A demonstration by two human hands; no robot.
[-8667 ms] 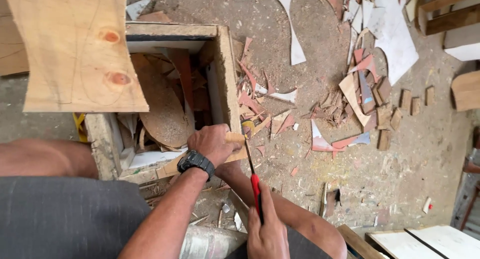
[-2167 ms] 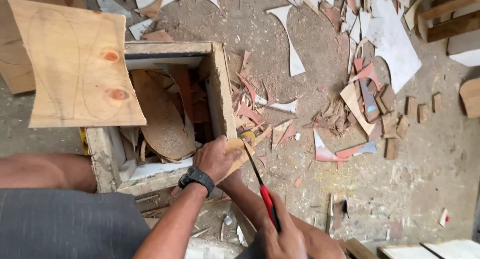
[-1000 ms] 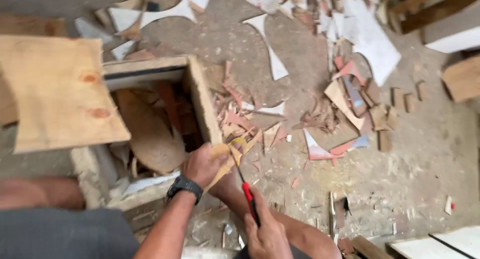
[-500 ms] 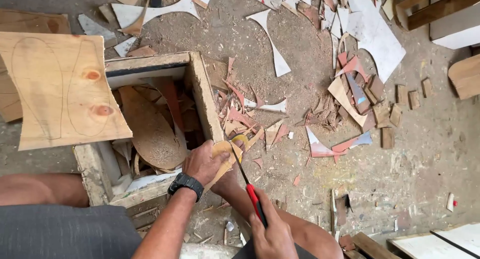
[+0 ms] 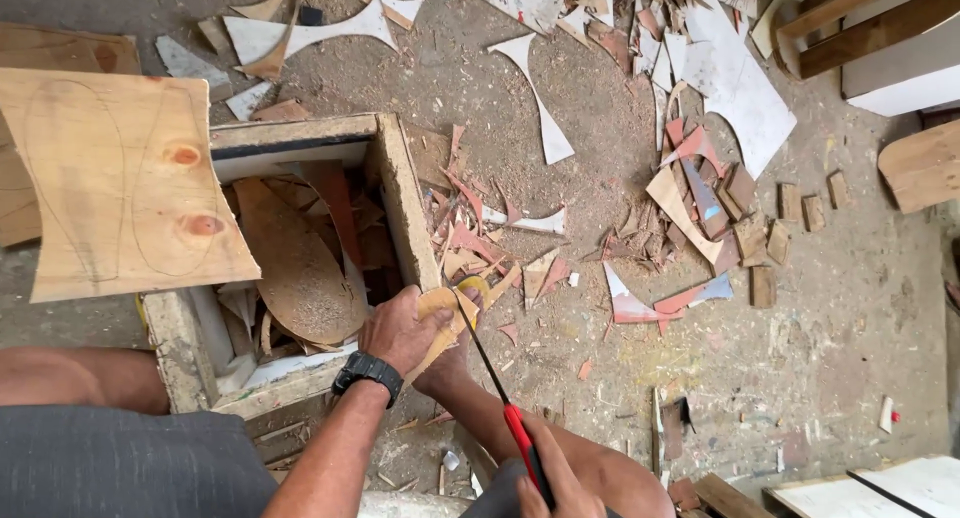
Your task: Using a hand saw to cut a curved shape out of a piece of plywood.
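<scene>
My left hand (image 5: 402,330), with a black watch on the wrist, grips a small tan wooden piece (image 5: 440,316) at the near corner of a rough wooden box (image 5: 398,193). My right hand (image 5: 555,483) at the bottom edge holds a knife with a red handle (image 5: 522,446). Its thin dark blade (image 5: 484,357) runs up to the wooden piece and touches its edge. A bit of yellow shows just behind the piece.
The box holds an oval wooden cutout (image 5: 295,261) and scraps. A curved plywood sheet (image 5: 110,181) with pencil outlines lies over the box's left side. Wood and laminate offcuts (image 5: 690,188) litter the dusty floor to the right. My bare knees frame the bottom.
The view has shifted slightly. My hands stay at the box corner; the blade keeps working along the wooden piece with small strokes.
</scene>
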